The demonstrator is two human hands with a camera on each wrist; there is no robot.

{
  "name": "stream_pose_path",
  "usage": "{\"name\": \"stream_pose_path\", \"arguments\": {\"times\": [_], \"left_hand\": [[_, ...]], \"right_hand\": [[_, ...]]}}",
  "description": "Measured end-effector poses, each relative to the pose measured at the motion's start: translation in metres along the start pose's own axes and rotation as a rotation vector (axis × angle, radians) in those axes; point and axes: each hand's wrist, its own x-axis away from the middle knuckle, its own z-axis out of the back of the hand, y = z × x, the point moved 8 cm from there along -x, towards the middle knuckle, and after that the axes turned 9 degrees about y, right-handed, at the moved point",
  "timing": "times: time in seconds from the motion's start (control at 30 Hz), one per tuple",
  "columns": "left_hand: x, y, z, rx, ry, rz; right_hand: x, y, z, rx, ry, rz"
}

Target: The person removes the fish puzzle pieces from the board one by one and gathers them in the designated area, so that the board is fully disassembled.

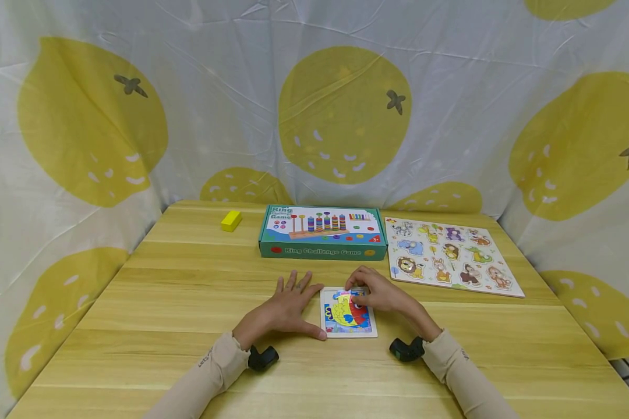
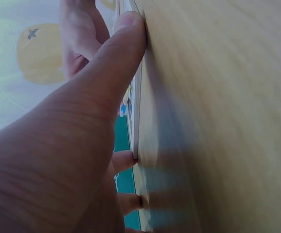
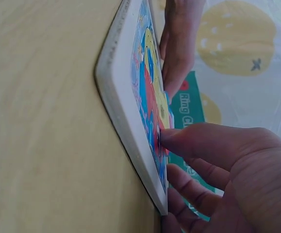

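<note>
A small square jigsaw puzzle (image 1: 350,334) in a white frame lies on the table, its picture a yellow and red fish. My left hand (image 1: 287,308) rests at its left side with fingers spread. The left thumb (image 2: 130,22) touches the near left corner, and the index finger reaches the far left corner. Over the upper right of the picture, my right hand (image 1: 380,293) pinches a puzzle piece (image 3: 168,104) between thumb and index finger. That piece stands slightly above the picture in the right wrist view. The right thumb (image 3: 172,139) lies close to the fish's eye; the index fingertip is hidden there.
Behind the puzzle stands a green Ring Challenge Game box (image 1: 322,251). A wooden animal puzzle board (image 1: 453,270) lies to the right. At the back left is a yellow block (image 1: 231,221). A curtain with yellow fruit (image 1: 346,116) hangs behind the table (image 1: 152,326).
</note>
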Motion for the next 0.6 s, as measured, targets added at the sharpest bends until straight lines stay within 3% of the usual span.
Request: {"name": "stream_pose_path", "arguments": {"times": [0.33,0.6], "left_hand": [[0.0003,0.0005,0.0002,0.01,0.006,-0.003],[0.0006,0.0005,0.0004,0.014,0.01,-0.007]], "right_hand": [[0.0001,0.0026,0.0015,-0.18,-0.004,-0.057],[0.0,0.003,0.0013,-0.21,-0.001,-0.078]]}}
